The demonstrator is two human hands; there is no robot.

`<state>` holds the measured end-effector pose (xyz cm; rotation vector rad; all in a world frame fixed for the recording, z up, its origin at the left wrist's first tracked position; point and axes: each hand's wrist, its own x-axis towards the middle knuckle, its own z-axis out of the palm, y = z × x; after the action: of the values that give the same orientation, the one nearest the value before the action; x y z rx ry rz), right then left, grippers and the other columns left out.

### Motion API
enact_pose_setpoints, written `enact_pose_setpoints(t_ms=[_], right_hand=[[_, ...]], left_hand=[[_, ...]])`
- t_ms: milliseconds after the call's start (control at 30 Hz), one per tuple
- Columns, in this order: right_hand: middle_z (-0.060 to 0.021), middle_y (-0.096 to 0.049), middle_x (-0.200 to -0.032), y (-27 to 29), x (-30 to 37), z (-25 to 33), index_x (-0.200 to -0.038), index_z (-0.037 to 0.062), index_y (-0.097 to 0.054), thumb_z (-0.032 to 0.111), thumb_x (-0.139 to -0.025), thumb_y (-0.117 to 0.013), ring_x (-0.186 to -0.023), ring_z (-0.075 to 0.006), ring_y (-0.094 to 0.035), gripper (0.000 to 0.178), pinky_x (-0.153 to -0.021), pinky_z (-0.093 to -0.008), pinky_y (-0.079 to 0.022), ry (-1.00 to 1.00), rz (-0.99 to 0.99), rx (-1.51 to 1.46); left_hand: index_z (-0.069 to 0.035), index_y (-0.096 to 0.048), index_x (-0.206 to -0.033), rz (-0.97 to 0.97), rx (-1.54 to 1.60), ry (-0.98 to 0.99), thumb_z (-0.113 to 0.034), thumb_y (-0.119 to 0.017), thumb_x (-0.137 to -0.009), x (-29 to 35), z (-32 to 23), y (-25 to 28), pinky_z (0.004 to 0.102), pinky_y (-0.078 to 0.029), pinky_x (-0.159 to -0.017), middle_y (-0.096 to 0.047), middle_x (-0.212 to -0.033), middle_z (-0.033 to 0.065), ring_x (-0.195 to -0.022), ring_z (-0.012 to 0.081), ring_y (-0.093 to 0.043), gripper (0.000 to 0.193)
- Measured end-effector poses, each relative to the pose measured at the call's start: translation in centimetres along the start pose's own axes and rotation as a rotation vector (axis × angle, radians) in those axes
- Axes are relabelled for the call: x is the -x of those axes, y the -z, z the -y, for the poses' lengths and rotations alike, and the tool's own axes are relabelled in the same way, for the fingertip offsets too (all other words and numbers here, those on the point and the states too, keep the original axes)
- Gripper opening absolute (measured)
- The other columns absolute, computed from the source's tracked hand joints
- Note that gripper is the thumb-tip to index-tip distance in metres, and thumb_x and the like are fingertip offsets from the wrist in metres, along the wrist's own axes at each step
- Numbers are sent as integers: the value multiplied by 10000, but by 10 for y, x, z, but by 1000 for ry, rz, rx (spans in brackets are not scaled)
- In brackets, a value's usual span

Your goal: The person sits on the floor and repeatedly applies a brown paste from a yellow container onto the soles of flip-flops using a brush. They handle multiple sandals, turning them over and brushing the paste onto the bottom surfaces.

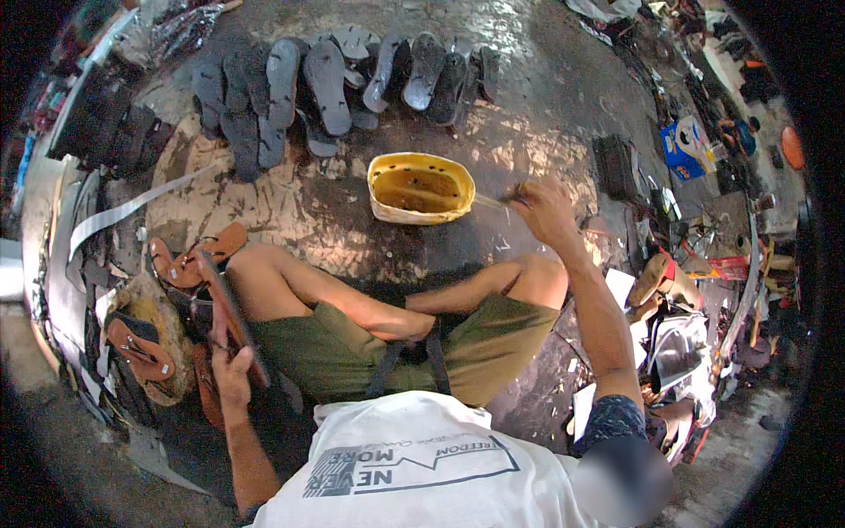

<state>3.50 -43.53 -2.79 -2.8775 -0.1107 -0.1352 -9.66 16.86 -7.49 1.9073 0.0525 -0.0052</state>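
Note:
My left hand point(233, 374) is closed around the edge of a sandal sole point(231, 308), held upright on its side beside my left knee. Out over the floor to the right, my right hand point(546, 211) has its fingers pinched together on a thin pale stick-like thing point(489, 201), which reaches toward the tub's right rim. The yellow oblong tub point(421, 217) has streaked walls and a brownish-yellow residue inside with dark specks. Brown sandals point(145, 348) lie left of my left hand, and another brown pair point(198, 255) rests just beyond it.
Rows of dark grey slipper soles point(326, 86) lie on the floor beyond the tub. A pale strip point(145, 204) stretches along the left. To the right are a dark block point(616, 167), a blue box point(685, 148), tan footwear point(650, 282) and crumpled scraps.

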Motion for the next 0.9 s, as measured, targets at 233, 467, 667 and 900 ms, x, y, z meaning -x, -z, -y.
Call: enact_pose_setpoints(t_ms=[233,467,667,900], right_hand=[[-44,-674,-1189,85,8,22,-1250,33,-658,215,-1005,-675,-1105,-154,-616,306,-935,-339,-503,-296,-617,-814],[-26,-688,-1083,56,-11,163,-1220,59,-649,208,-957,-750,-958,-119,-619,319,-833,-278,-508,-380,-587,-1428],[-225,-679,-1131,5,-23,267,-1168,12,-623,224,-913,-772,-1050,-396,-659,364,-911,-430,-526,191,-377,-1004],[-268,-672,-1102,28,-16,256,-1207,-5,-583,252,-948,-730,-1007,-456,-661,393,-830,-482,-527,171,-551,-945]], left_hand=[[10,-547,-1455,-346,92,87,-279,-698,-976,-56,-40,-24,340,-439,-1071,-549,-1479,136,-1295,234,-565,579],[23,-559,-1344,65,932,103,-451,-451,-1062,-83,-116,-96,369,-580,-785,-727,-1033,110,-874,240,-713,561],[4,-538,-1343,122,1183,30,-456,-404,-1074,-70,-153,-155,416,-588,-857,-651,-1245,185,-1040,283,-683,549],[-14,-460,-1447,218,707,-199,-426,-453,-1055,-61,-129,-153,462,-501,-1023,-578,-1389,153,-1220,280,-596,569]])
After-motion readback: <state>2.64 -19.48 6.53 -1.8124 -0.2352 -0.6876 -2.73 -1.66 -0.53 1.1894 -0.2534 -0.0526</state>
